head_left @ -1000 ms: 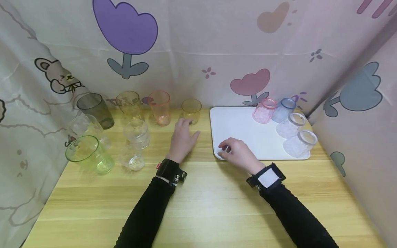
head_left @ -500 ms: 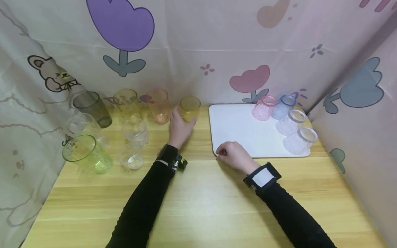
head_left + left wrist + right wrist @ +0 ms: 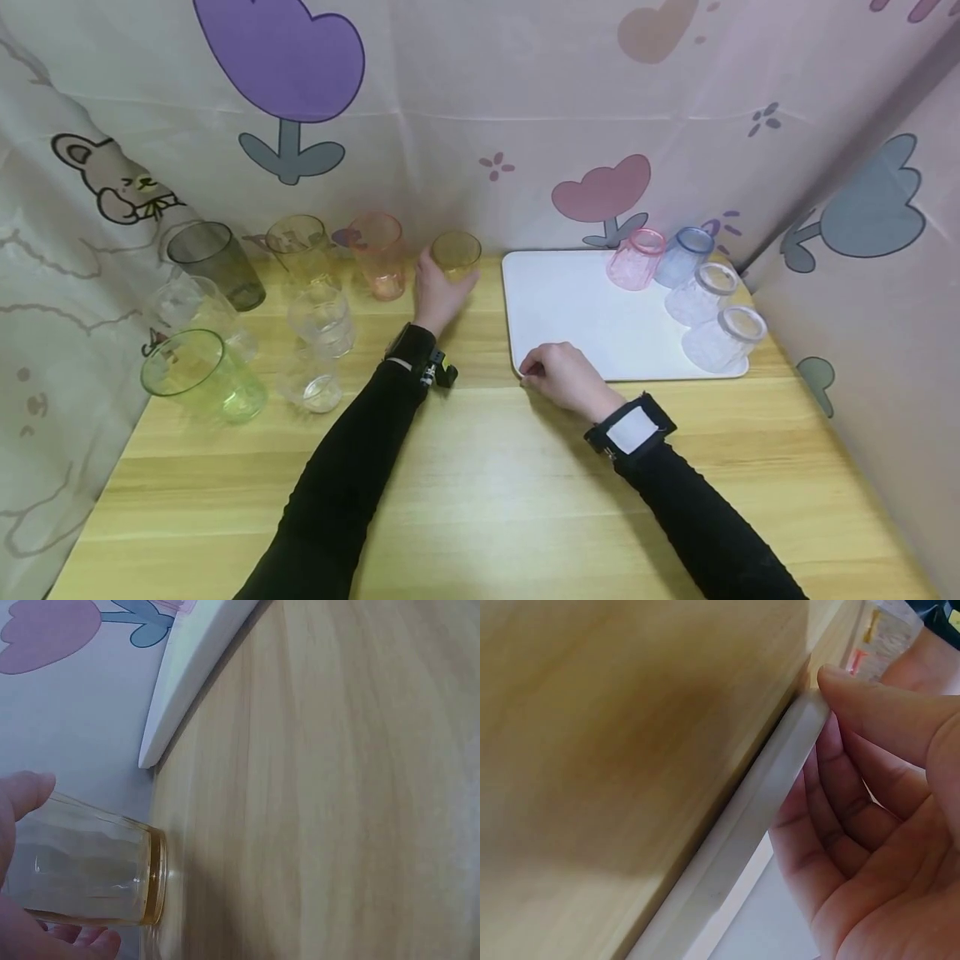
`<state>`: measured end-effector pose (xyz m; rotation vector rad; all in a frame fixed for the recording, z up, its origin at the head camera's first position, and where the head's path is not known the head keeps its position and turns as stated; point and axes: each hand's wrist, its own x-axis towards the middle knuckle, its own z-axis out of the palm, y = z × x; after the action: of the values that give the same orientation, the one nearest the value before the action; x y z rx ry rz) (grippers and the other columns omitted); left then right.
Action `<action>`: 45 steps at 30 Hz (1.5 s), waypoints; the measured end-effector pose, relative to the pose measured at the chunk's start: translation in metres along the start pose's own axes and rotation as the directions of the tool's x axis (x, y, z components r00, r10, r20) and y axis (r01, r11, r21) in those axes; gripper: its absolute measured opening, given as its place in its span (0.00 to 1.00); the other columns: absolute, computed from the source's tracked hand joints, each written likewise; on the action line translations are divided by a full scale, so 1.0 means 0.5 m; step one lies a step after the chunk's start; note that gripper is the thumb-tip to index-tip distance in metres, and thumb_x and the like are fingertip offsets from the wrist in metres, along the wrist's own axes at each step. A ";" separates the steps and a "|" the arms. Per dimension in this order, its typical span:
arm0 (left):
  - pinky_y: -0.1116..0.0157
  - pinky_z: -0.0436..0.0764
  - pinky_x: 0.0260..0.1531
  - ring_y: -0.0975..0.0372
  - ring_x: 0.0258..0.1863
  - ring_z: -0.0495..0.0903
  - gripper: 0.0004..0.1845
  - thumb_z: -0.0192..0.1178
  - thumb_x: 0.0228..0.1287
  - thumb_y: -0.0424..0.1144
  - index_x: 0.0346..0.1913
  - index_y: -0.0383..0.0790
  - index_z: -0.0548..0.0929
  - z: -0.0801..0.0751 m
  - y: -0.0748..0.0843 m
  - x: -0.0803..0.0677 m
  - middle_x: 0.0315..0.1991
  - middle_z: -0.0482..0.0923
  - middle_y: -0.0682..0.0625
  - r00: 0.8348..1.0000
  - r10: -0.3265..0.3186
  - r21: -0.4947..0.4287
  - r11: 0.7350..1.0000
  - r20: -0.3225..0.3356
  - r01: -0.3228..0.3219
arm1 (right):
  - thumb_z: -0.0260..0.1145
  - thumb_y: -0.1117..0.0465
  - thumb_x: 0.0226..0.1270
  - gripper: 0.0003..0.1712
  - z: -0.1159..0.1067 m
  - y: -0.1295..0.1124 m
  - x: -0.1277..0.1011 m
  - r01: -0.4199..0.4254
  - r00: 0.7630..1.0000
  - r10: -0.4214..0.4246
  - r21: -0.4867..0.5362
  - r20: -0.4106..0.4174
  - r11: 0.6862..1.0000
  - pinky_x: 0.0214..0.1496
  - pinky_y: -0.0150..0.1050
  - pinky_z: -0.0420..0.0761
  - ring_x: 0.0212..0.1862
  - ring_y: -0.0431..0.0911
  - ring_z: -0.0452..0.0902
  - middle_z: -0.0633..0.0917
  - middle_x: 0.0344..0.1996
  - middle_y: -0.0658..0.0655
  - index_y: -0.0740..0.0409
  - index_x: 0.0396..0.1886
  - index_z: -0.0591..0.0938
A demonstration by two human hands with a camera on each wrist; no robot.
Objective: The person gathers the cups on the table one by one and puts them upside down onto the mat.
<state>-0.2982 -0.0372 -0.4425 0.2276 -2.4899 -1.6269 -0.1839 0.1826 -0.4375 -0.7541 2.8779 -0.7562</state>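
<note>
My left hand [image 3: 442,279] grips a small amber glass [image 3: 454,253] that stands at the back of the wooden table, just left of the white tray [image 3: 577,308]. The left wrist view shows the amber glass [image 3: 90,874] between my thumb [image 3: 26,795] and the fingers below it. My right hand [image 3: 542,368] pinches the tray's near left corner. In the right wrist view my thumb [image 3: 877,701] lies on the tray's rim [image 3: 727,855], with the other fingers curled on its other side.
A pink glass [image 3: 636,258], a blue glass [image 3: 684,257] and two clear glasses [image 3: 712,317] sit along the tray's right side. Left of my hand stand orange [image 3: 378,254], yellowish [image 3: 302,247], grey [image 3: 216,265], green [image 3: 198,375] and several clear glasses [image 3: 322,321]. Printed curtains close off three sides.
My left hand reached forward from the tabletop and closed round the amber glass. My right hand drew back from the tray's surface to its near left corner and pinched it.
</note>
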 end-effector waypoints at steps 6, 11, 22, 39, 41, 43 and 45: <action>0.50 0.60 0.77 0.42 0.76 0.60 0.55 0.76 0.60 0.47 0.79 0.31 0.53 -0.001 0.004 0.006 0.76 0.58 0.33 1.000 -0.015 -0.015 1.000 -0.024 0.015 | 0.77 0.68 0.60 0.04 -0.002 -0.004 0.002 0.004 1.000 -0.004 -0.007 0.001 1.000 0.42 0.40 0.87 0.34 0.43 0.85 0.89 0.31 0.52 0.59 0.34 0.90; 0.50 0.62 0.77 0.42 0.75 0.62 0.54 0.77 0.59 0.47 0.78 0.31 0.54 -0.002 0.002 0.009 0.75 0.60 0.33 0.999 -0.026 -0.016 1.000 -0.034 0.026 | 0.77 0.68 0.61 0.04 -0.001 -0.005 0.003 0.003 1.000 -0.003 -0.010 0.005 1.000 0.42 0.41 0.87 0.34 0.43 0.85 0.89 0.31 0.53 0.59 0.35 0.90; 0.48 0.65 0.75 0.44 0.74 0.65 0.53 0.77 0.58 0.46 0.78 0.34 0.55 -0.008 0.017 -0.011 0.74 0.62 0.36 1.000 -0.013 -0.114 0.993 -0.006 0.013 | 0.77 0.68 0.61 0.05 0.000 -0.008 -0.007 -0.029 1.000 0.028 -0.013 -0.008 1.000 0.43 0.42 0.87 0.35 0.44 0.85 0.89 0.32 0.54 0.60 0.36 0.90; 0.53 0.64 0.75 0.49 0.76 0.60 0.50 0.76 0.61 0.49 0.77 0.39 0.57 -0.042 0.057 -0.092 0.77 0.59 0.39 0.986 -0.158 -0.499 0.851 0.053 0.163 | 0.76 0.68 0.62 0.06 0.001 -0.009 -0.018 -0.046 0.998 0.047 0.030 -0.028 0.998 0.44 0.43 0.88 0.37 0.46 0.86 0.90 0.35 0.56 0.61 0.39 0.90; 0.53 0.65 0.74 0.49 0.75 0.61 0.48 0.75 0.62 0.49 0.76 0.38 0.58 -0.046 0.060 -0.099 0.77 0.58 0.40 0.982 -0.178 -0.553 0.813 0.066 0.184 | 0.75 0.69 0.62 0.06 -0.002 -0.008 -0.021 -0.044 0.998 0.046 0.056 -0.037 0.997 0.44 0.43 0.87 0.37 0.45 0.85 0.90 0.35 0.56 0.62 0.40 0.90; 0.53 0.68 0.73 0.49 0.73 0.64 0.45 0.74 0.64 0.46 0.75 0.37 0.59 -0.049 0.062 -0.106 0.75 0.58 0.39 0.980 -0.183 -0.609 0.770 0.078 0.192 | 0.75 0.69 0.63 0.08 -0.007 -0.008 -0.023 -0.041 0.997 0.047 0.091 -0.064 0.995 0.44 0.44 0.87 0.37 0.46 0.85 0.89 0.35 0.56 0.63 0.42 0.90; 0.55 0.71 0.71 0.50 0.69 0.68 0.43 0.72 0.66 0.45 0.74 0.36 0.60 -0.052 0.065 -0.113 0.73 0.60 0.40 0.978 -0.185 -0.663 0.720 0.098 0.203 | 0.74 0.68 0.64 0.10 -0.011 -0.009 -0.024 -0.039 0.992 0.054 0.131 -0.117 0.991 0.44 0.45 0.87 0.37 0.47 0.85 0.89 0.36 0.57 0.64 0.44 0.89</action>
<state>-0.2387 -0.0354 -0.4054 0.3759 -1.7515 -2.4984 -0.1726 0.1875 -0.4312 -0.6456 2.9045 -1.0025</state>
